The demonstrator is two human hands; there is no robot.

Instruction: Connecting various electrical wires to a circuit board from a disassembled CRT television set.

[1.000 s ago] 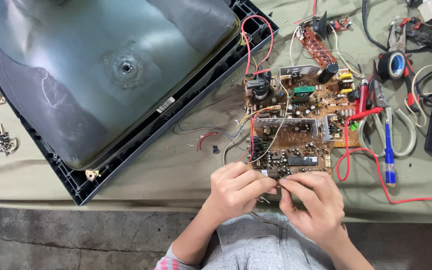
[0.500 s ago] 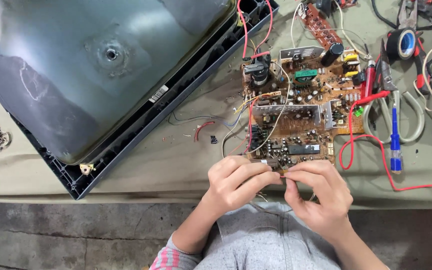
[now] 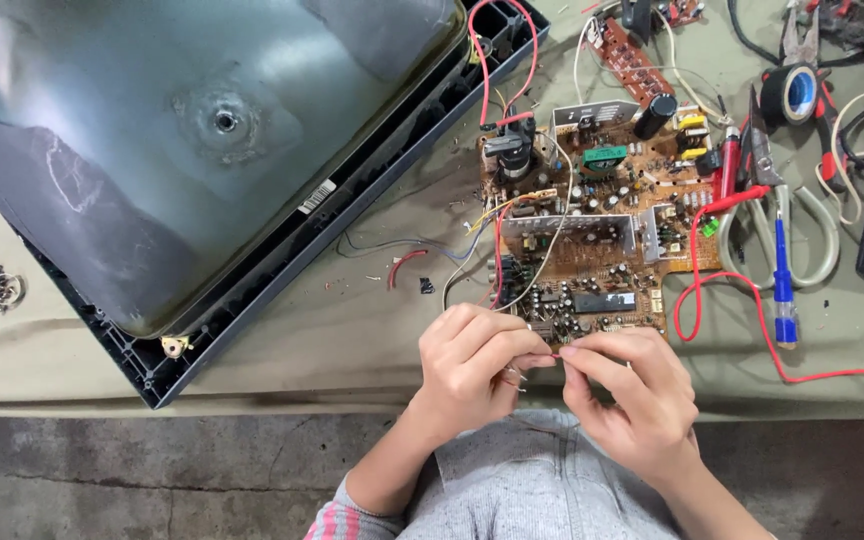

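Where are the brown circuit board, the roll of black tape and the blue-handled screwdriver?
Circuit board (image 3: 592, 235): head view, middle of the brown board among its parts.
Roll of black tape (image 3: 790, 95): head view, on the black ring's rim.
Blue-handled screwdriver (image 3: 781, 275): head view, on the blue handle.

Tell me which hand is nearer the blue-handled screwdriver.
Right. The right hand sits at the circuit board's near edge, just left of the blue-handled screwdriver. The left hand is farther left, beyond the right hand, their fingers meeting.
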